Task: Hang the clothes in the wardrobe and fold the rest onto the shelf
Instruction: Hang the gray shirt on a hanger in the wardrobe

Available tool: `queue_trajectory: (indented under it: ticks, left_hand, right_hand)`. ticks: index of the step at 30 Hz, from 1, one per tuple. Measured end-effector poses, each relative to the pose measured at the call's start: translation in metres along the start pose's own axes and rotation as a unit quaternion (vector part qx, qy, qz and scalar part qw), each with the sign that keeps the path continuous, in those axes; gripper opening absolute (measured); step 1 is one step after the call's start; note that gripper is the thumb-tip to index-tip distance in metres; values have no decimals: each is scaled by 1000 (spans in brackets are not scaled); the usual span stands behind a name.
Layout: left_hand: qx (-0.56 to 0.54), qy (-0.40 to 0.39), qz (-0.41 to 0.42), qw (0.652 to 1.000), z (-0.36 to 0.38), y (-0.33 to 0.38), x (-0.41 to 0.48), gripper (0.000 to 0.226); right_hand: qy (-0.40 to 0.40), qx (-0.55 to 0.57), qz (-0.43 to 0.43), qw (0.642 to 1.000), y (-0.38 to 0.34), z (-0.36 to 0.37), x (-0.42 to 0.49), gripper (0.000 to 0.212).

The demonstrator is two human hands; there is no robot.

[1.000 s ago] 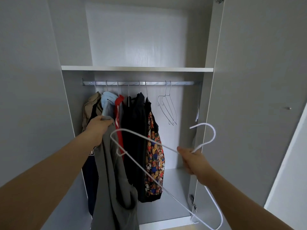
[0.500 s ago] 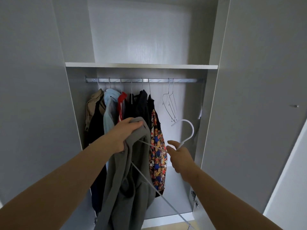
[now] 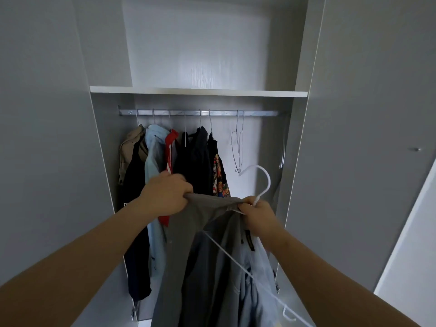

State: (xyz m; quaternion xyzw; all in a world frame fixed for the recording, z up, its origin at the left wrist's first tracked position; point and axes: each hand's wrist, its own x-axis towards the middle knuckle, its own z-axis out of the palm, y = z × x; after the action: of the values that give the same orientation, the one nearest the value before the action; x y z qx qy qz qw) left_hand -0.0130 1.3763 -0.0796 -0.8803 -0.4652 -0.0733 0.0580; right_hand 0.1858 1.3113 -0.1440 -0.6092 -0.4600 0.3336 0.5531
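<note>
A grey garment [image 3: 200, 267] hangs in front of me, stretched by its top edge between both hands. My left hand [image 3: 165, 194] grips the left end of that edge. My right hand [image 3: 257, 214] pinches the right end together with the neck of a white hanger [image 3: 265, 182], whose hook points up and whose lower arm runs down inside the garment. Behind them the wardrobe rail [image 3: 259, 113] carries several hung clothes [image 3: 195, 161] on the left and empty wire hangers [image 3: 238, 147] further right. The white shelf [image 3: 198, 92] sits above the rail.
Grey wardrobe doors stand open on the left [image 3: 47, 149] and on the right [image 3: 365, 149]. More empty hangers [image 3: 283, 149] hang at the rail's far right end. The stretch of rail between the two hanger groups is bare.
My right hand has brought the hanger to the garment and taken hold of its top edge. The left hand moved right, and the garment is now spread between both hands.
</note>
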Motion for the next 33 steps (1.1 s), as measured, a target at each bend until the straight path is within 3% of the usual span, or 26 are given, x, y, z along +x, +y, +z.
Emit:
queue_trajectory:
  ticks: [1, 4, 6, 9, 13, 16, 18, 20, 23, 26, 29, 33]
  left_hand:
    - [59, 13, 21, 998, 6, 2, 2, 30]
    - [-25, -25, 104, 994, 20, 19, 11, 48]
    - [-89, -46, 127, 987, 26, 31, 15, 39]
    - [-221, -3, 129, 967, 30, 42, 15, 23]
    - [-251, 133, 77, 956, 25, 46, 18, 21]
    - [-324, 145, 26, 935, 20, 41, 25, 17]
    - [-355, 140, -2, 924, 17, 36, 31, 16]
    - [-388, 142, -10, 911, 13, 33, 35, 13]
    - [-430, 163, -7, 888, 2, 30, 38, 6]
    - [-471, 184, -8, 863, -11, 29, 35, 5]
    - [-490, 195, -8, 850, -25, 23, 30, 12]
    - [-523, 209, -19, 826, -37, 8, 24, 16]
  right_hand:
    - [-10, -7, -4, 1000, 1, 0, 1, 31]
    - [-44, -11, -23, 999, -2, 3, 1, 39]
    - [-50, 1, -46, 998, -8, 2, 0, 39]
    - [-26, 16, -73, 997, -17, -6, 0, 36]
    - [107, -33, -165, 980, -28, -14, -3, 12]
    - [272, -32, -248, 929, -30, -21, -10, 24]
    - [298, -28, -265, 916, -27, -25, -16, 31]
    - [248, -22, -249, 936, -20, -25, -20, 35]
    - [83, -14, -190, 978, -15, -22, -21, 36]
    - [-71, -140, -77, 985, -7, -18, -17, 28]
    - [-110, -196, -6, 974, 5, -16, -11, 14]
    - [-117, -185, 17, 976, 13, -10, -4, 8]
